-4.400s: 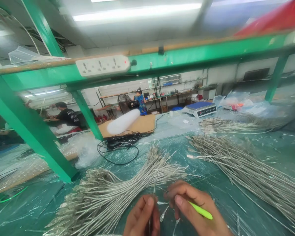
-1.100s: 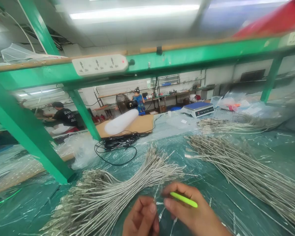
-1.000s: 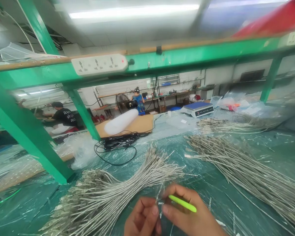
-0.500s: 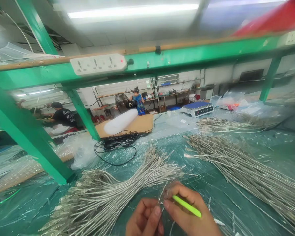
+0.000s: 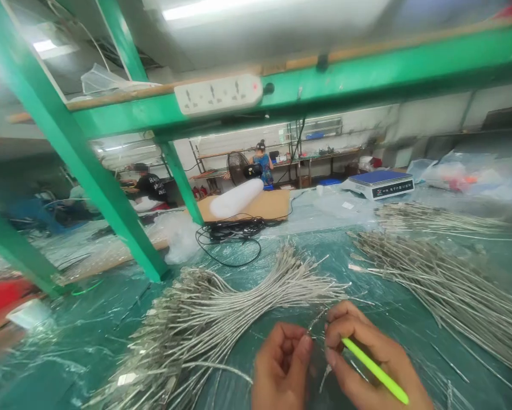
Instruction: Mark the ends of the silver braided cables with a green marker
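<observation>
My left hand is closed, with thumb and forefinger pinching a thin silver braided cable near its end. The cable's other part runs out left of that hand over a big bundle. My right hand is closed round a slim neon-yellow pen-like tool; its tip is hidden by the fingers. These fingertips are just right of the pinched end, and I cannot tell whether they touch the cable. Left of my hands lies the large bundle of silver braided cables.
More braided cables lie at the right. Behind are a digital scale, plastic bags, a black cord coil and a white roll on cardboard. A green post and beam with a power strip frame the bench. Two people are farther back.
The view has swung left, so the bench and hands appear farther right. My hands have moved slightly apart, the left still pinching the cable, the right still holding the yellow tool.
</observation>
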A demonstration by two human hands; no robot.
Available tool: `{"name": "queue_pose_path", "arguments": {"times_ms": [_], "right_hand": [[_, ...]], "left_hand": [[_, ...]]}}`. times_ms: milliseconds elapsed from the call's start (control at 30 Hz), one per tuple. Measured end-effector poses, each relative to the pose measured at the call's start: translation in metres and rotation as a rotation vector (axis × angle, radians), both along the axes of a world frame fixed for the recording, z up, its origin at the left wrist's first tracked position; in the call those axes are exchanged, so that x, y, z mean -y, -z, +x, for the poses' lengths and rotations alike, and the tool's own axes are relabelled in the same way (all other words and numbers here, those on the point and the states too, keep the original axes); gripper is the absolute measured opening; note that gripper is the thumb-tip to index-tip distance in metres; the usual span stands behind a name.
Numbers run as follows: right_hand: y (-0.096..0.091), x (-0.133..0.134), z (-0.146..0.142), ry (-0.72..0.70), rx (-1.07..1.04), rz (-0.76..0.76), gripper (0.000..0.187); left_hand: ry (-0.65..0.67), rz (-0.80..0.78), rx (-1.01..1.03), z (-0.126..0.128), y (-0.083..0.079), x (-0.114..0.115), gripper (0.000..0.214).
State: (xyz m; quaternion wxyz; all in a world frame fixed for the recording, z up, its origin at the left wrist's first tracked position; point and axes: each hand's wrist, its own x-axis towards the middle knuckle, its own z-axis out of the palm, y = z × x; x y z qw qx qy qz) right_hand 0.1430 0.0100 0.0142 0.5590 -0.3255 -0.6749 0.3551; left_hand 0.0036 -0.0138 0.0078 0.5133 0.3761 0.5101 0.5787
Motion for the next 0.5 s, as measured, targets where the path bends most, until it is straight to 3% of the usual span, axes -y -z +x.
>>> {"name": "queue_pose_path", "arguments": {"times_ms": [200, 400, 500], "right_hand": [[-0.009, -0.004, 0.008, 0.013, -0.076, -0.002, 0.008], [-0.020, 0.001, 0.021, -0.037, 0.088, 0.240, 0.019], [-0.017, 0.004, 0.015, -0.026, 0.073, 0.277, 0.018]], "left_hand": [[-0.030, 0.044, -0.024, -0.010, 0.001, -0.006, 0.045], [0.001, 0.046, 0.033, -0.015, -0.002, -0.009, 0.040], [-0.012, 0.041, 0.041, -0.013, -0.005, -0.008, 0.038]]}}
